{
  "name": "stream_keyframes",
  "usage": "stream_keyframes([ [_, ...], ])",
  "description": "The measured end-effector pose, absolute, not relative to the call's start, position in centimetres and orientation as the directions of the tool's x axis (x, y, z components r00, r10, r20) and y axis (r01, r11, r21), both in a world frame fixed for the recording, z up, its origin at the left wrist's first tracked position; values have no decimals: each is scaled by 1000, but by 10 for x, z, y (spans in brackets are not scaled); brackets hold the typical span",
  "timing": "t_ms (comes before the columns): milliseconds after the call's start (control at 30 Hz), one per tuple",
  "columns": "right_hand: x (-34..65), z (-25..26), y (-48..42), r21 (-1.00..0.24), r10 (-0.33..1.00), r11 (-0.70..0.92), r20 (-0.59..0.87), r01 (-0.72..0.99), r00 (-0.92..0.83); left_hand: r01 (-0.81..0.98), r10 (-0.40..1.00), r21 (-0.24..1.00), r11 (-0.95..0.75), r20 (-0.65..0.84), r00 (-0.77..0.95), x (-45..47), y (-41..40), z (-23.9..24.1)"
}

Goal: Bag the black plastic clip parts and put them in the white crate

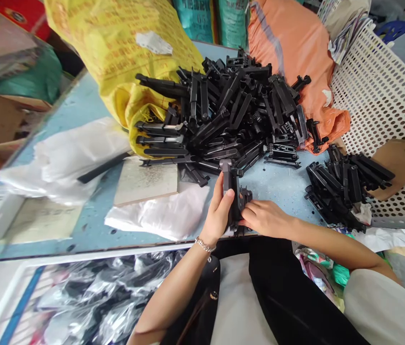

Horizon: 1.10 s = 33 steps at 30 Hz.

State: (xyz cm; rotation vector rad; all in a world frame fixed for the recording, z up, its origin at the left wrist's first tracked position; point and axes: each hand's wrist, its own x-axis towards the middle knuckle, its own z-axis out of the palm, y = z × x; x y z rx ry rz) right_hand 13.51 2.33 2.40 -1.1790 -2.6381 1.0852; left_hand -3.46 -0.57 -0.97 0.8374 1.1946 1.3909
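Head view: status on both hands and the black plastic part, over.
Left hand gripping long black plastic part upright. Right hand touching its lower end. Heap of black plastic parts close behind.

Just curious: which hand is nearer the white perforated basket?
Right. The right hand lies on the side of the black part facing the basket; the left hand is on its far side.

Small assembly workshop, heap of black plastic parts (238, 115), woven sacks (116, 52), worktable (80, 110)

Big pile of plastic parts (234, 110) mid-tabletop (277, 184), sack (123, 52) behind-left, smaller pile (342, 187) right, perforated basket (385, 105) far right, tile (147, 179) left
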Motion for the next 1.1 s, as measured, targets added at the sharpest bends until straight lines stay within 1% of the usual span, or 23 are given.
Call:
stream_keyframes([
  [33, 132, 19, 17, -652, 658, 416, -265, 634, -705, -266, 972, 962, 63, -119, -202, -35, -8, -11],
  [67, 129, 15, 12, -705, 630, 327, -334, 630, -701, -249, 970, 967, 56, -112, -215, -35, -10, -13],
  [133, 126, 10, 9, -787, 510, 121, -473, 604, -718, -162, 969, 985, 56, -93, -228, -42, -16, -19],
  [167, 127, 8, 12, -797, 458, 72, -508, 600, -730, -91, 967, 994, 63, -83, -240, -48, -19, -24],
  [200, 130, 8, 18, -788, 453, 90, -513, 609, -730, -8, 963, 997, 74, -74, -259, -56, -21, -30],
  [233, 135, 8, 26, -754, 504, 163, -491, 636, -711, 76, 955, 993, 94, -69, -288, -64, -22, -38],
  [267, 142, 7, 38, -684, 598, 259, -441, 682, -669, 153, 942, 980, 128, -72, -327, -73, -23, -46],
  [300, 151, 5, 51, -569, 714, 335, -367, 751, -596, 216, 925, 960, 179, -90, -368, -80, -24, -54],
  [333, 161, 2, 67, -420, 825, 359, -274, 833, -494, 261, 909, 935, 238, -120, -400, -86, -24, -63],
  [367, 172, -3, 83, -269, 901, 323, -204, 907, -382, 291, 896, 910, 294, -157, -416, -88, -25, -72],
  [400, 183, -9, 99, -105, 958, 239, -135, 965, -251, 312, 891, 890, 331, -186, -415, -87, -25, -81],
  [433, 193, -16, 115, 22, 986, 149, -75, 989, -147, 338, 898, 879, 337, -192, -396, -83, -26, -90],
  [467, 203, -23, 128, 63, 994, 102, -53, 993, -99, 372, 915, 875, 309, -167, -367, -76, -26, -98],
  [500, 211, -30, 139, 94, 997, 75, -37, 993, -72, 417, 936, 874, 251, -109, -334, -68, -27, -105],
  [600, 230, -40, 159, 102, 993, 116, -45, 988, -112, 563, 965, 825, 45, 110, -239, -46, -28, -119],
  [667, 240, -39, 162, 97, 982, 183, -61, 978, -177, 605, 962, 796, -29, 186, -199, -38, -28, -121],
  [733, 247, -36, 161, 81, 969, 238, -80, 968, -232, 610, 956, 789, -70, 228, -186, -38, -27, -116],
  [800, 252, -34, 158, 63, 963, 260, -87, 964, -254, 610, 942, 786, -100, 272, -197, -40, -25, -108],
  [967, 251, -31, 157, 2, 968, 232, -97, 973, -231, 580, 918, 792, -190, 353, -181, -38, -18, -86],
  [1100, 242, -19, 155, -113, 957, 213, -179, 971, -231, 505, 911, 828, -245, 375, -171, -27, -14, -73],
])
